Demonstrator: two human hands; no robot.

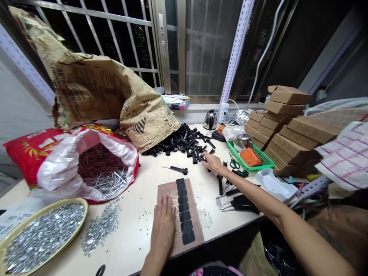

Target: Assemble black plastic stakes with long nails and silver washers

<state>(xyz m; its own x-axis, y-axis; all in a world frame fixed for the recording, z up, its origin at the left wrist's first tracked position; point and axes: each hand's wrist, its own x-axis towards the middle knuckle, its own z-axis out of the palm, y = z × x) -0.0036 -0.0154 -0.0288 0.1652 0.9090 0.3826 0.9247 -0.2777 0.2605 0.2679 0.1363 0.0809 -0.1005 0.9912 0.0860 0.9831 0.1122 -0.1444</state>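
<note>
My left hand (163,222) lies flat, fingers together, on a brown board (198,222) at the table's near edge. A column of several black rectangular pieces (184,209) runs down the board beside that hand. My right hand (212,161) reaches far forward to the edge of a heap of black plastic parts (181,142); its fingers are bent over some of them, and I cannot see whether they hold any. A black-handled tool with a thin metal shaft (176,169) lies between the board and the heap.
A red and white sack of metal pins (100,165) gapes at left, a torn brown paper sack (109,88) behind it. A yellow tray of small silver parts (40,234) sits near left. Green basket (260,163), stacked cardboard boxes (284,130), kettle (210,120), black-handled tools (238,203) at right.
</note>
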